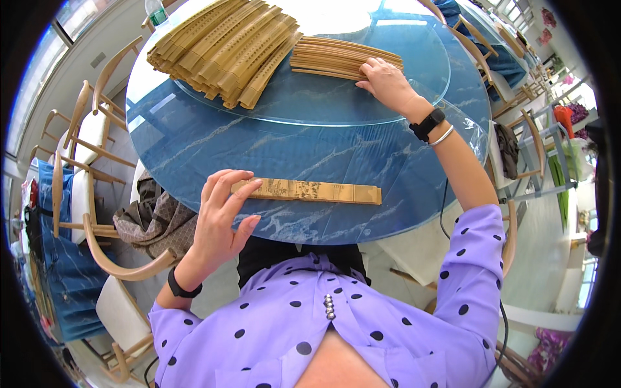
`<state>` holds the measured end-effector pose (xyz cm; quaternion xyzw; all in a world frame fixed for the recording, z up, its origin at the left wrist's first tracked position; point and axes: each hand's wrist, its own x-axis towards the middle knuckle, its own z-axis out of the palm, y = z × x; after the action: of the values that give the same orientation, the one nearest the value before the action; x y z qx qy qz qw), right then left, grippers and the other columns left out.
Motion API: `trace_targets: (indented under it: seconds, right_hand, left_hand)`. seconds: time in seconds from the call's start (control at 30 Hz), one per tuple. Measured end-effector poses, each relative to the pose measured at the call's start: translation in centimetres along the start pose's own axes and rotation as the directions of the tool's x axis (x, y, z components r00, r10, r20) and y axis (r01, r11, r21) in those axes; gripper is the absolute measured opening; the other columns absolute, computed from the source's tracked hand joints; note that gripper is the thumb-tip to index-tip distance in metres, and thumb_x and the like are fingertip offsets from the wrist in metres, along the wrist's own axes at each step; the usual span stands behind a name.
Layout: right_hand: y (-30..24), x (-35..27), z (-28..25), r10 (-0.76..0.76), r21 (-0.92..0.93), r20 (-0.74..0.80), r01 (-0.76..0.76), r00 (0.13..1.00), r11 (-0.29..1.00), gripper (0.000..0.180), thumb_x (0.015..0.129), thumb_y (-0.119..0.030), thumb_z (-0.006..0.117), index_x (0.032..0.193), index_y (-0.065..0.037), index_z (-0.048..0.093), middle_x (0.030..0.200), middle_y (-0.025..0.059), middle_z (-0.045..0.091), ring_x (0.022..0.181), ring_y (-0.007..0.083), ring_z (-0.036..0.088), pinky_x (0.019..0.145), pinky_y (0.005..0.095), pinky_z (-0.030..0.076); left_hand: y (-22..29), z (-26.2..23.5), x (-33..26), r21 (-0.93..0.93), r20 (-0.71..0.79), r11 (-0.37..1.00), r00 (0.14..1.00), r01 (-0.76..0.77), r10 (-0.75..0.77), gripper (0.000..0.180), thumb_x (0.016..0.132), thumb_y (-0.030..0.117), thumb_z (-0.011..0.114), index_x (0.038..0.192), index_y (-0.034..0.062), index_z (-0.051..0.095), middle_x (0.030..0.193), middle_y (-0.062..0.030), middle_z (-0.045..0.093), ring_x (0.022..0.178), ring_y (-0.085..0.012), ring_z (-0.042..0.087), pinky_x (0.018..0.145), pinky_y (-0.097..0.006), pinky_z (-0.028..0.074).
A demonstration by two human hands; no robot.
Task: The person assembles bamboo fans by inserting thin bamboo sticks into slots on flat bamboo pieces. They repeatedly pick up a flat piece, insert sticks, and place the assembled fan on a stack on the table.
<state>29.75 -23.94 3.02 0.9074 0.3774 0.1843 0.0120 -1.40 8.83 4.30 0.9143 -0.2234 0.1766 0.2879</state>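
Note:
A long, flat gold paper sleeve with a dark printed pattern lies across the near part of the blue round table. My left hand is at its left end, fingers spread, with the index and middle fingertips over that end and the thumb apart from it. Farther off, my right hand reaches over the right end of a row of thin brown slats, which look like folded fans. Its fingers are bent down onto the nearest slats, thumb at their near edge. A large fanned-out pile of gold sleeves lies to their left.
The pile and slats rest on a glass turntable above the marbled blue table. A clear bottle stands at the far left. Wooden chairs surround the table; a patterned brown cloth or bag hangs on one at left.

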Motion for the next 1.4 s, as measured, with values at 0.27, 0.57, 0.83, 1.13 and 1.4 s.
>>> trace_targets:
  seconds: [0.27,0.57,0.83,1.13,1.4]
  right_hand:
    - [0.0,-0.6,-0.6,-0.096,0.11,0.059,0.089,0.994,0.99,0.02,0.096,-0.022,0.067,0.096,-0.004,0.06,0.098,0.0124,0.064,0.1,0.0328,0.063,0.089,0.0422,0.051]
    - [-1.5,-3.0,-0.1,-0.176,-0.159,0.078,0.187,0.981,0.969,0.021,0.098,-0.022,0.063,0.102,-0.002,0.057,0.097,0.0128,0.061,0.099,0.028,0.062,0.089,0.0385,0.052]
    - [-4.5,-7.0,-3.5,-0.018,0.195,-0.072,0.032,0.997,0.98,0.021,0.1,-0.016,0.063,0.104,-0.001,0.049,0.086,0.0179,0.063,0.073,0.0366,0.068,0.064,0.0405,0.056]
    - [-18.2,-18.1,-12.6,-0.122,0.448,-0.034,0.125,0.992,0.886,0.025,0.091,-0.021,0.074,0.1,-0.007,0.054,0.078,0.0045,0.053,0.065,0.0194,0.061,0.057,0.0318,0.049]
    - [-18.9,-22.0,-10.5,0.054,0.529,0.083,-0.089,0.995,0.844,0.025,0.094,-0.026,0.071,0.089,-0.005,0.058,0.073,0.0087,0.054,0.062,0.0271,0.059,0.054,0.0381,0.046]
  left_hand:
    - [2.7,5.3,-4.2,-0.145,-0.143,0.983,0.981,0.112,-0.132,0.035,0.091,0.023,0.067,0.119,0.0015,0.068,0.123,-0.0149,0.063,0.116,-0.0363,0.056,0.099,-0.047,0.044]
    - [3.6,6.5,-3.8,-0.094,-0.134,0.993,0.988,0.065,-0.077,0.033,0.084,0.014,0.074,0.115,0.0021,0.069,0.12,-0.013,0.065,0.112,-0.035,0.059,0.095,-0.046,0.046]
    - [2.9,7.0,-2.8,-0.068,-0.209,0.997,0.977,0.029,-0.042,0.045,0.09,0.013,0.071,0.131,-0.0007,0.061,0.129,-0.0176,0.061,0.116,-0.0357,0.058,0.099,-0.046,0.046]
    - [4.1,7.0,-0.9,-0.431,-0.309,0.902,0.938,0.009,-0.157,0.06,0.111,0.04,0.03,0.136,-0.0093,0.054,0.128,-0.0226,0.061,0.118,-0.0331,0.059,0.103,-0.043,0.045]
    - [5.6,8.3,0.5,-0.623,-0.02,0.781,0.997,0.045,-0.074,0.044,0.11,0.03,0.039,0.131,-0.0044,0.059,0.116,-0.0181,0.064,0.107,-0.0308,0.061,0.094,-0.04,0.048]
